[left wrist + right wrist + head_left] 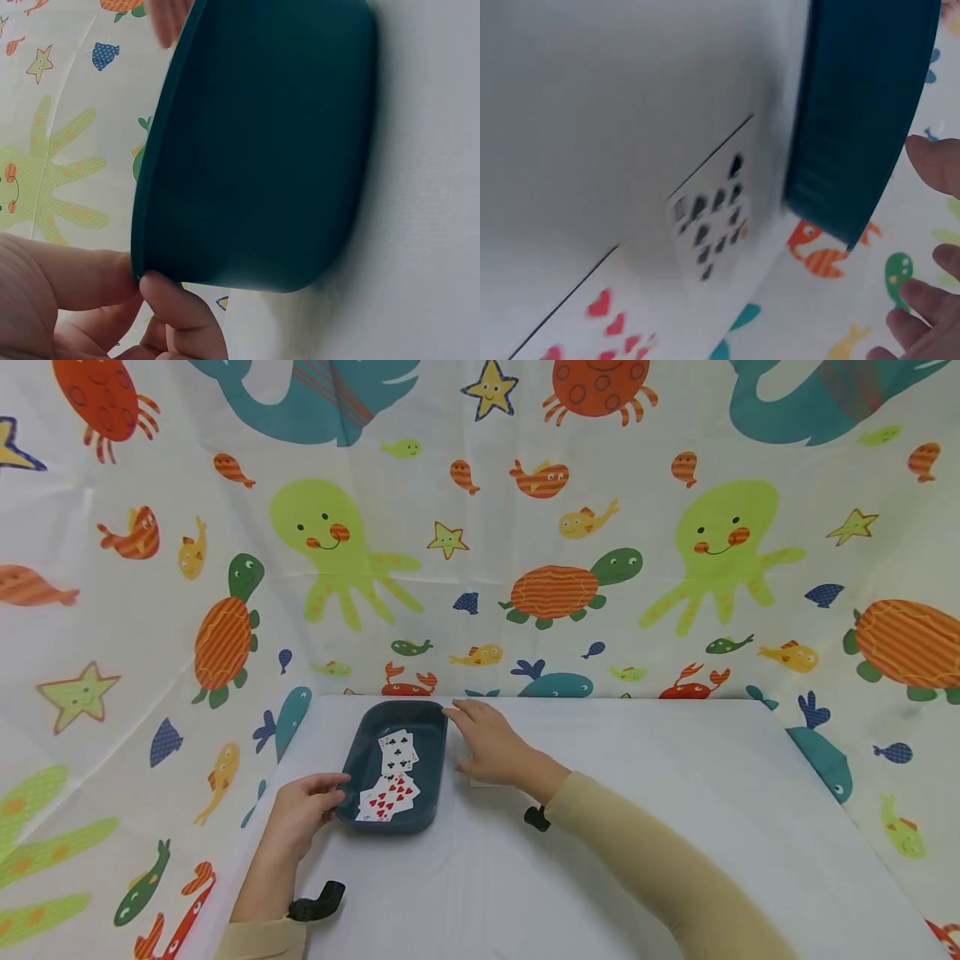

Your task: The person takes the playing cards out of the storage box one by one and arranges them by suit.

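- Two hands of one person are at a dark blue-green tray (431, 760), which is at the left side of the white table (675, 777).
- The left hand (298, 810) pinches the tray's rim at the near left, between thumb and finger.
- The right hand (495, 743) is at the far right corner, its fingers rather straight; whether they touch the rim, I cannot tell.
- Inside the tray lie playing cards: black-marked cards (397, 750) in the farther part, red heart cards (388, 797) in the nearer part, overlapping.
- Outside, to the right of the tray, a card with black marks (716, 217) and a card with red hearts (592, 322) lie on the table.
- Behind the table hangs a cloth (450, 585) with sea animals.
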### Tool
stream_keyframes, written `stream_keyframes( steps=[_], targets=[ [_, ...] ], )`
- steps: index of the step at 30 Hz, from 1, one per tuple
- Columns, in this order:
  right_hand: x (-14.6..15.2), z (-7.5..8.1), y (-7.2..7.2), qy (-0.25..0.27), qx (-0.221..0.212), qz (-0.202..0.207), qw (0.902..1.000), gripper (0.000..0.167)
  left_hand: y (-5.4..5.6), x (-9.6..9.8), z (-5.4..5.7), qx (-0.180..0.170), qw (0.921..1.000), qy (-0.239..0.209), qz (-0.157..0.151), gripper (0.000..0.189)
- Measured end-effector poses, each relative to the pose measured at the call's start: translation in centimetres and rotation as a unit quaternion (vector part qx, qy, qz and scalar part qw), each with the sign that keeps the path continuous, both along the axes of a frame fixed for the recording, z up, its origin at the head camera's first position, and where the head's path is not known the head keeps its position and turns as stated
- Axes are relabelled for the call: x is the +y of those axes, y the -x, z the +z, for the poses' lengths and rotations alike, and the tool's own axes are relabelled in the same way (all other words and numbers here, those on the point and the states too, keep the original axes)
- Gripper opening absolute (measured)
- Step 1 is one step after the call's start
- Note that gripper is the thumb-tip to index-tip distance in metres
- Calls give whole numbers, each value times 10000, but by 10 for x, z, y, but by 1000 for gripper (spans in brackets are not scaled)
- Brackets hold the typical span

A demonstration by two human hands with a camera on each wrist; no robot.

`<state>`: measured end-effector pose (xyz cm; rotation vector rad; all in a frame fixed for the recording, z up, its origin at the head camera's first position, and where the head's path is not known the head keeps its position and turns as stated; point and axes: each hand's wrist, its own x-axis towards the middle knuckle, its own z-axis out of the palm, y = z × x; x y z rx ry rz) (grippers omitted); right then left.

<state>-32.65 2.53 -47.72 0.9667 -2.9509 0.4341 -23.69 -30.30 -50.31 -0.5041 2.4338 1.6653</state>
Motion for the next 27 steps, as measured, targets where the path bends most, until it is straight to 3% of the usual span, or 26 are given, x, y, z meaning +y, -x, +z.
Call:
stream_keyframes(
  steps=[9,27],
  targets=[
    [-46,2,0,-196,396,305,9986,92,0,1,0,-30,10000,0,19,38],
    [-104,-12,17,-594,7,219,9980,97,0,-2,1,-27,10000,21,28,37]
  ],
)
